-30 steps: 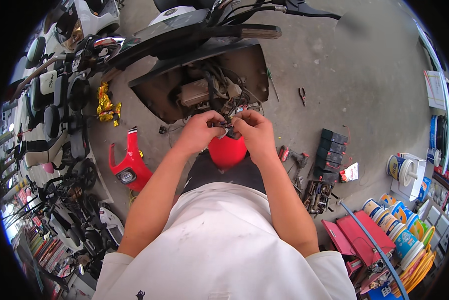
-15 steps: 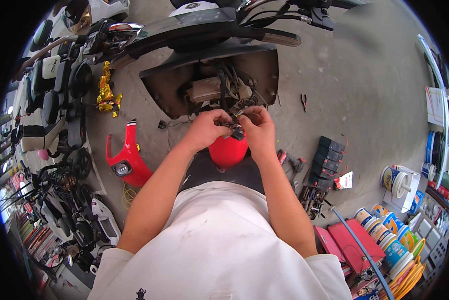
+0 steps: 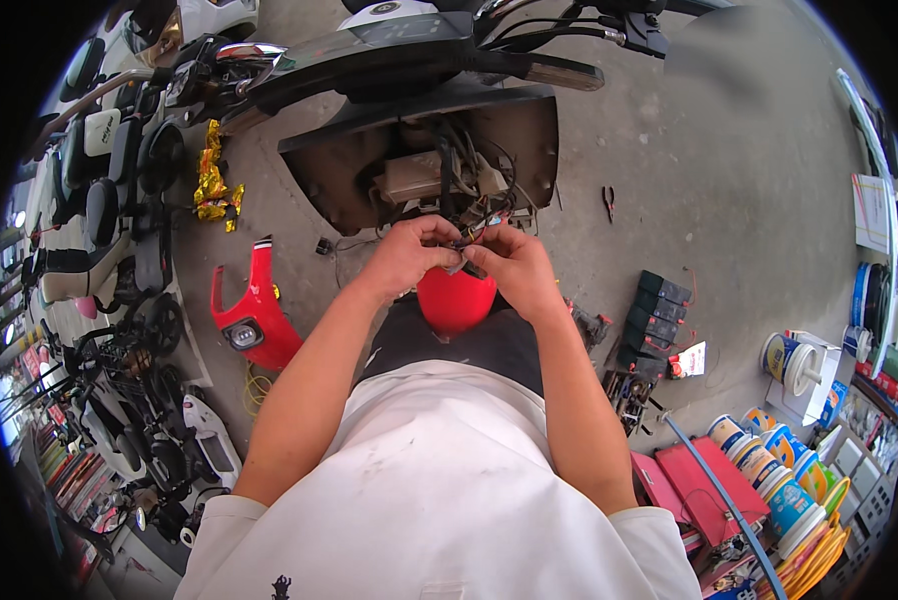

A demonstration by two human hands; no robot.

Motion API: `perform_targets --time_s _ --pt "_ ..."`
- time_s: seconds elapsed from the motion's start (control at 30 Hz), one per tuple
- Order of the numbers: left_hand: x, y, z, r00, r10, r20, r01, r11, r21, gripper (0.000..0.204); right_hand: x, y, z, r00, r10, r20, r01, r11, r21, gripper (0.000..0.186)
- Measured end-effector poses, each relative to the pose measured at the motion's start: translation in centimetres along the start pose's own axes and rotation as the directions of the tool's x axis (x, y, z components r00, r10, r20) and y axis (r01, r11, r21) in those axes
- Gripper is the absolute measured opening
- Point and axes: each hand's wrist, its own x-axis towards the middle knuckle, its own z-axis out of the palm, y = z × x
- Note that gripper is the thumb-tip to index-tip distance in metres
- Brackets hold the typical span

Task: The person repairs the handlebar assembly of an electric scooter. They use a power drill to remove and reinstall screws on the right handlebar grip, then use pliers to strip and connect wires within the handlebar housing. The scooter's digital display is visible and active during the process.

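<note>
My left hand (image 3: 419, 250) and my right hand (image 3: 499, 255) meet below the scooter's opened front, both pinching a small bundle of wires and connectors (image 3: 465, 242); the finest parts between my fingertips are too small to make out. Just under my hands is a red rounded scooter part (image 3: 456, 300), over my dark trousers. Above them, the black front shield (image 3: 321, 200) holds a dusty beige box (image 3: 412, 177) with dark cables hanging from it.
A red panel with a lamp (image 3: 262, 330) and crumpled gold wrapper (image 3: 212, 185) lie left, near parked scooters (image 3: 104, 195). Right are pliers (image 3: 608, 205), batteries (image 3: 654, 322), tools, buckets (image 3: 789, 480) and a red metal case (image 3: 699, 480). Handlebars (image 3: 389, 45) cross the top.
My fingers have shifted slightly on the wires, my right hand turning a little inward. The whole view has moved slightly, with the scooter front now sitting further right than a second ago.
</note>
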Motion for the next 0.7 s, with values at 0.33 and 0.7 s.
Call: perform_targets --time_s 0.33,0.7 --pt "0.1 0.5 -0.2 1.0 0.013 0.013 -0.014 0.997 0.079 0.026 0.1 0.2 0.2 0.992 -0.005 -0.125 0.006 1.0 0.013 0.015" --pt "0.1 0.2 0.4 1.0 0.031 -0.002 -0.031 0.998 0.056 0.027 0.1 0.5 0.2 0.99 0.003 -0.141 -0.007 1.0 -0.03 0.015"
